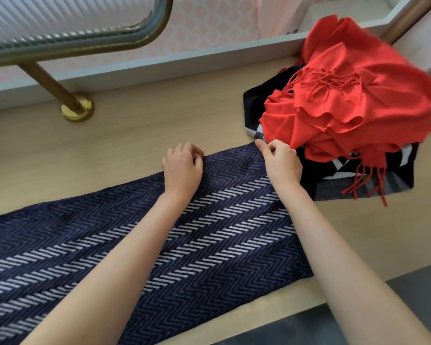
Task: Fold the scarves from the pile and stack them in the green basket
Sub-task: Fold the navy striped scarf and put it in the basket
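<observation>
A navy scarf [209,220] with pale herringbone stripes lies spread flat along the wooden table, running from the lower left to the middle. My left hand [183,168] pinches its far edge with curled fingers. My right hand [281,163] pinches the scarf's far right corner, right beside the pile. The pile sits at the right: a crumpled red scarf [358,100] with fringe lies on top of a dark scarf [334,180] with white and grey blocks. No green basket is in view.
A brass rail post [77,109] stands on the table at the back left, holding a ribbed glass screen [60,18]. A pale ledge [172,61] runs along the back. The table's front edge [284,305] meets a dark floor at the lower right.
</observation>
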Demonstrator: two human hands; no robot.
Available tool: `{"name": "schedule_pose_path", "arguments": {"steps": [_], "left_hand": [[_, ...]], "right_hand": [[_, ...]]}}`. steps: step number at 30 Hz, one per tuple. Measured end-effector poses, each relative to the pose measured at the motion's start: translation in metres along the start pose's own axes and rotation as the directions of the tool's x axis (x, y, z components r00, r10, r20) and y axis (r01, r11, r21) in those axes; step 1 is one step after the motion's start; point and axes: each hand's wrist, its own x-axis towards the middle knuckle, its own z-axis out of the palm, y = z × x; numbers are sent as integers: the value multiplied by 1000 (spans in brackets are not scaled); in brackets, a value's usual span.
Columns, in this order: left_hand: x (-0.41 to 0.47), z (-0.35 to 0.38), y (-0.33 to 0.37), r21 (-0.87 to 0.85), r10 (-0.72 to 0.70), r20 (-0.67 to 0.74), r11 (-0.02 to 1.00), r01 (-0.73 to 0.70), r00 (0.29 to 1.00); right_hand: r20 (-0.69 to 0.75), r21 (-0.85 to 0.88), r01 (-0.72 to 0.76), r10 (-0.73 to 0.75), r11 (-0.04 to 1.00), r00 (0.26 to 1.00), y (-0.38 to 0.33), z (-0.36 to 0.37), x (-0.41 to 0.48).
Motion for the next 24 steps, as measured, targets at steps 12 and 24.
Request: {"name": "schedule_pose_path", "arguments": {"steps": [12,24], "left_hand": [[5,26,23,154,111,-5,982,-109,994],[-41,72,63,197,570,307,745,-637,762]], "right_hand": [[325,101,-148,108,984,940,71,-34,-61],[409,3,-212,193,977,892,109,-55,-135]]}}
